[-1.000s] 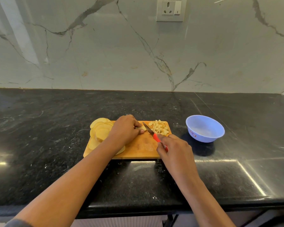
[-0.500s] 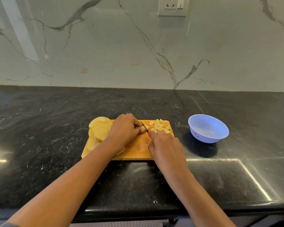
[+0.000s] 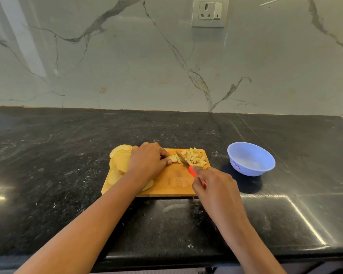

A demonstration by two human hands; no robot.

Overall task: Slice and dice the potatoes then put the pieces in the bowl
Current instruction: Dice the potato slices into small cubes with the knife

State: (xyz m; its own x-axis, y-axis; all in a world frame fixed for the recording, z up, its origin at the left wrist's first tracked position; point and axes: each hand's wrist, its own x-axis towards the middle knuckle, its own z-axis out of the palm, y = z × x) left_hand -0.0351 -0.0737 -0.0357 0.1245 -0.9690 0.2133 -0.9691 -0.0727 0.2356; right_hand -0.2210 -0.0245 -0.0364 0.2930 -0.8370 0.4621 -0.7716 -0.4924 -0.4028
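A wooden cutting board [image 3: 172,186] lies on the black counter. Round potato slices [image 3: 120,161] are stacked on its left end. A pile of diced potato [image 3: 195,159] sits at its far right corner. My left hand [image 3: 149,161] holds down potato strips [image 3: 174,158] with curled fingers at the board's middle. My right hand [image 3: 212,182] grips the red handle of a small knife [image 3: 186,164], whose blade rests against the strips, between them and the diced pile. The light blue bowl [image 3: 265,165] stands to the right of the board, with nothing visible inside.
The marble wall with a socket [image 3: 209,11] rises behind the black counter [image 3: 48,155]. The counter's front edge runs just below my forearms.
My right hand drew back toward me after pushing forward half a second ago, so the red handle and blade show again. My left hand stays on the strips. The view shifted slightly.
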